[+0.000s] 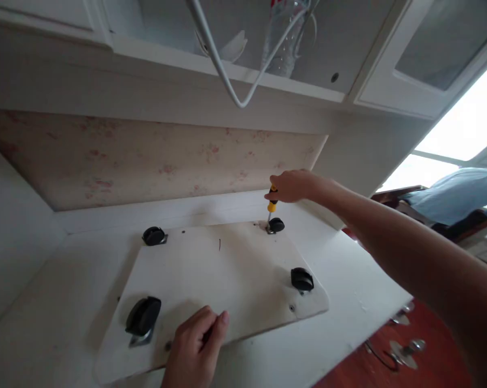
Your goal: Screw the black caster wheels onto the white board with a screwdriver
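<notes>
And the right hand [290,186] has its fingers closed round a slim yellow-and-black screwdriver [272,207], likely light, stiff and best held by that thick handle, its metal shaft steep at the far-right black plastic caster [276,224]. Nearer, the left hand [197,347] curls at the front edge of a flat white board [227,269], its grip impossible to tell; that board, probably rigid and weighty, best lifted by opposite edges, lies on the white countertop [360,280], round-cornered, scuffed, 4 casters up.
</notes>
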Available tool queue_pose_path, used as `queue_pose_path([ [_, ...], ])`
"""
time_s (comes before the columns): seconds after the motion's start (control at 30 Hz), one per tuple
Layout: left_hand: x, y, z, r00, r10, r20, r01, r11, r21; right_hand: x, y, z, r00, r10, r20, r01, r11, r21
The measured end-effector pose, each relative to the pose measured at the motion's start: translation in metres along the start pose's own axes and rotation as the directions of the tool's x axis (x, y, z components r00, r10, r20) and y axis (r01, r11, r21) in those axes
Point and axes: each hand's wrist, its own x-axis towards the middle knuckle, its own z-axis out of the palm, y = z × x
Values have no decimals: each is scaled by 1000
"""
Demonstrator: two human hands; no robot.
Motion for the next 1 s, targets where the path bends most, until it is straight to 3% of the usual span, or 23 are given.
queue_pose_path([
  [0.07, 0, 2, 1, 1000, -6, -9, 6, 1000, -10, 0, -2, 0, 998, 52, -30, -54, 997, -51],
  [0.23, 0, 10, 3, 992, -65, -109, 57, 995, -76, 1, -4, 2, 999, -40, -1, 40, 999, 27],
  [0.37, 1, 10, 5, 992, -57, -116, 48, 996, -73, 1, -2, 3, 997, 74, -33, -75, 996, -40],
  [0.53, 2, 3, 5, 996, -9, -87, 7, 1000, -28, -3, 4, 0, 987, -140, 74, 131, 985, 113],
  [0.7, 3, 3, 2, 1000, 18, -10, -18, 1000, 11, -7, -1, -3, 999, 45, 6, -44, 997, -69],
  [0.87, 3, 3, 1, 1000, 23, -13, -22, 999, 44, -7, 0, -2, 994, -87, 66, 84, 995, 47],
  [1.0, 3, 2, 2, 999, 39, -17, -38, 998, 58, -4, 1, 1, 999, 33, 5, -33, 999, -34],
])
